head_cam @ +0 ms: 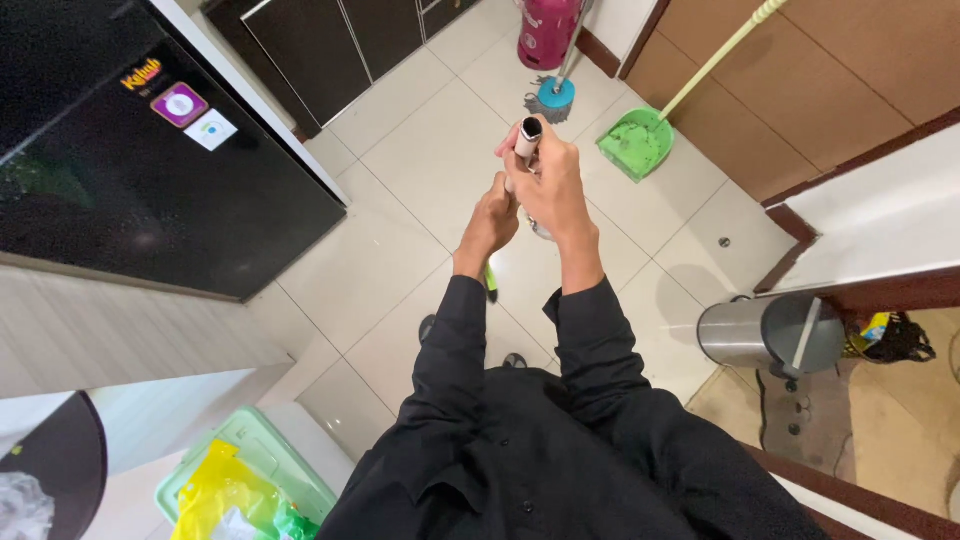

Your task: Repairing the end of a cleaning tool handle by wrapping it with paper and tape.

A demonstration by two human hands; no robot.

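Directly ahead: slim silver pole with dark end cap (pixel 527 140), long axis steeply down toward tiled floor (pixel 420 150). Right hand (pixel 552 185) wrapped tight near top; left hand (pixel 490 222) clenched just below, nearer the body.

The long straight pole (pixel 527 140) was pale silver with a black tip and a green stretch lower down. The plastic dustpan (pixel 636 143) was bright green, the round mop head (pixel 555 97) blue, the cylindrical metal bin (pixel 768 334) silver, the square floor tiles (pixel 430 150) cream.
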